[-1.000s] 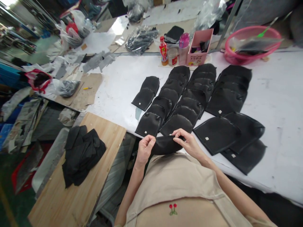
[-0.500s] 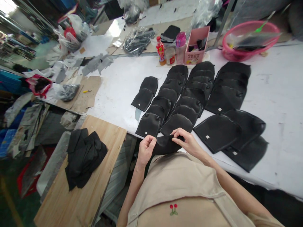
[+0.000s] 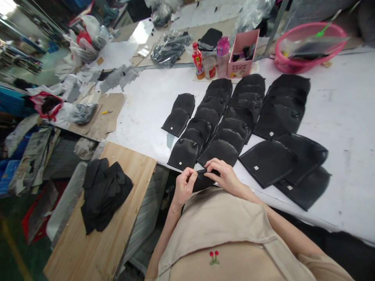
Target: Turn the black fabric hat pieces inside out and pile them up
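Note:
Close to my apron, at the table's front edge, I hold a black fabric piece (image 3: 202, 182) between both hands. My left hand (image 3: 184, 185) pinches one end of its upper edge. A short way along that edge, my right hand (image 3: 222, 174) grips it with thumb and fingers. Most of the piece is hidden behind my hands and the apron. Just beyond lie overlapping rows of black curved panels (image 3: 184, 153), some with small white stickers. To the right, a looser group of similar black panels (image 3: 268, 162) rests on the white table.
A wooden board (image 3: 129, 183) at the left carries a crumpled black cloth (image 3: 105, 195). Along the back stand a red-capped bottle (image 3: 197, 60), a jar (image 3: 209, 68), a pink box (image 3: 241, 70) and a pink basin (image 3: 293, 66). Plastic-wrapped bundles (image 3: 170, 48) lie farther off.
My right hand has moved left along the fabric's edge, closer to my left hand. My left hand has shifted slightly right. Less of the fabric shows between them.

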The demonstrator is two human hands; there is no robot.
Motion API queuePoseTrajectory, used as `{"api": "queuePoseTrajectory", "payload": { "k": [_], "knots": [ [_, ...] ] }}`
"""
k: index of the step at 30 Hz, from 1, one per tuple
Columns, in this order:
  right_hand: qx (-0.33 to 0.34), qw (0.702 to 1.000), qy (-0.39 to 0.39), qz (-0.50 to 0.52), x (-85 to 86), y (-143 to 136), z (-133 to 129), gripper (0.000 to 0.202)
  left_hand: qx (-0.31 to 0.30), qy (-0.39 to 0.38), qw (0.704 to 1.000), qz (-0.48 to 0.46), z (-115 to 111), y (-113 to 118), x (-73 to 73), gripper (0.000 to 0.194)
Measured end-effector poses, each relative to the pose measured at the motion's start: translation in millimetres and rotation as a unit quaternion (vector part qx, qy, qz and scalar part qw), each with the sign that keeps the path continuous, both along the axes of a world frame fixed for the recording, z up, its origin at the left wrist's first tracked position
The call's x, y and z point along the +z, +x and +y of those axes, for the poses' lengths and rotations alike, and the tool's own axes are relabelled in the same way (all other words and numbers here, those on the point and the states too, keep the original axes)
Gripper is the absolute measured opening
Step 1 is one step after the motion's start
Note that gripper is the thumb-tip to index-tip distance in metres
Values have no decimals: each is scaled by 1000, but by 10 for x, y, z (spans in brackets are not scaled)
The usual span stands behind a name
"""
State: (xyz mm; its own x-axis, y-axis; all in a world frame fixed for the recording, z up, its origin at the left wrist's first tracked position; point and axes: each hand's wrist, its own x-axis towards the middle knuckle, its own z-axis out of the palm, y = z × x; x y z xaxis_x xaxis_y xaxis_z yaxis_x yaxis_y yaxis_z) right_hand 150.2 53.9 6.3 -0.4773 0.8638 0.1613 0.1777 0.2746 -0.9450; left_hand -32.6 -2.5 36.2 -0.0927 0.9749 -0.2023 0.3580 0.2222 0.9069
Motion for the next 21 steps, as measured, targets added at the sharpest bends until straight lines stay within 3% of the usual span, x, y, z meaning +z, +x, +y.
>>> {"api": "queuePoseTrajectory", "payload": {
  "k": [6, 12, 17, 21],
  "knots": [
    [-23, 995, -57, 74, 18, -38, -4, 16, -16, 33, 998, 45, 15, 27, 10, 26],
    [-25, 996, -74, 41, -19, -23, 13, 16, -45, -5, 998, 37, 47, 49, 47, 22],
    [-8, 999, -46, 13, -46, -34, 21, 16, -45, -30, 998, 14, 79, 40, 45, 23],
    [4, 1000, 12, -22, -82, 69, 100, 15, 10, -41, 996, -76, 84, -70, -22, 25]
  ]
}}
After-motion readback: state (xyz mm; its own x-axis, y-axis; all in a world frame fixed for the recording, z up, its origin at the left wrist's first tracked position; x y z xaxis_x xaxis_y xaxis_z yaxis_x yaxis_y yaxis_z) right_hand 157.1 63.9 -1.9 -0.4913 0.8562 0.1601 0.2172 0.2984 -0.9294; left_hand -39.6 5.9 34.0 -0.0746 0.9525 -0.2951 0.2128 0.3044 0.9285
